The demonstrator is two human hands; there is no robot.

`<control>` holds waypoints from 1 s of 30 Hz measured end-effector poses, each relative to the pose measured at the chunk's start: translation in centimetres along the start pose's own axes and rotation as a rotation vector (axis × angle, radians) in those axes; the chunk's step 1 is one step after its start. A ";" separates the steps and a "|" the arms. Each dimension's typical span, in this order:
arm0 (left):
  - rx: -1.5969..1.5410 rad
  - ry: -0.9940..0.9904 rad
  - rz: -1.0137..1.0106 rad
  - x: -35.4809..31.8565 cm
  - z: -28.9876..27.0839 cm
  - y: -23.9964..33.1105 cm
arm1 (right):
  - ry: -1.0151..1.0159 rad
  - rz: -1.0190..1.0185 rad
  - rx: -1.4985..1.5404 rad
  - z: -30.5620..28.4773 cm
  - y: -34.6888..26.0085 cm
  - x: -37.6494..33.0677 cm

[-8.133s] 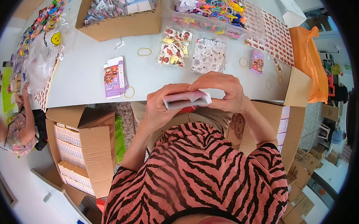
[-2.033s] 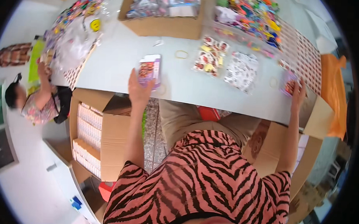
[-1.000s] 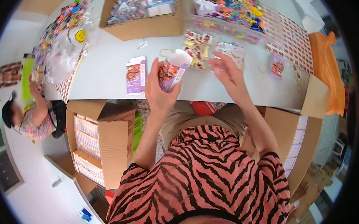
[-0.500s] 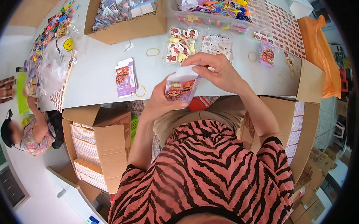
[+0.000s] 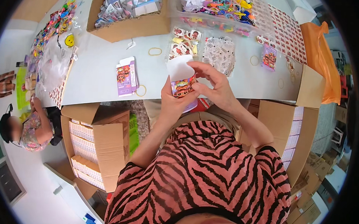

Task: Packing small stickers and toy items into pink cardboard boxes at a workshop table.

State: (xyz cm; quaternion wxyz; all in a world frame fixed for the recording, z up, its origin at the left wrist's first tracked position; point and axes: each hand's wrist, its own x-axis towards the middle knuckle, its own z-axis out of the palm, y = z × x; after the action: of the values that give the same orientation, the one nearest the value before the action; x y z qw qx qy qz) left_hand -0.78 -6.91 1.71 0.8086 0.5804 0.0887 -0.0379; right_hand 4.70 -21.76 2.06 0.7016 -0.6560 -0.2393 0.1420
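Note:
Between my hands, over the table's front edge, is a small printed cardboard box (image 5: 182,87) in purple and red with cartoon figures. Its white top flap stands up. My left hand (image 5: 172,104) grips the box from the left and below. On its right side, my right hand (image 5: 218,85) has its fingers curled at the top edge and the thumb against the front. What lies inside the box is hidden. A similar purple box (image 5: 126,76), its top flap raised, lies on the table to the left. Another small purple box (image 5: 268,57) is at the right.
Beyond my hands lie clear bags of picture cards (image 5: 184,43) and white packets (image 5: 219,54). Farther back are a carton of packets (image 5: 129,29) and a tub of colourful trinkets (image 5: 218,16). Open cartons (image 5: 108,157) flank my legs. A person (image 5: 34,126) works at far left.
The box has turned more upright in my hands, and its white flap now stands taller. My right hand has dropped from the flap to the box's right side.

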 end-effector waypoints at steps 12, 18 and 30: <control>0.179 0.092 0.135 -0.3 0.6 0.5 | 0.028 0.021 0.002 -0.4 -0.5 0.2; 0.364 0.136 0.464 -0.6 -0.2 0.0 | 0.139 -0.013 -0.089 -0.7 -0.6 0.3; 0.771 -0.020 0.568 -0.1 -2.6 0.0 | 0.094 -0.046 -0.195 -0.3 -2.0 0.0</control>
State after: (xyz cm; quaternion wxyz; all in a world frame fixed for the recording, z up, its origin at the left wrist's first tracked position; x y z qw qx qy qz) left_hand -1.11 -4.47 0.87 0.5137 0.8388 -0.1019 0.1489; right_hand 4.65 -22.15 4.07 0.6480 -0.7214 -0.2337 0.0709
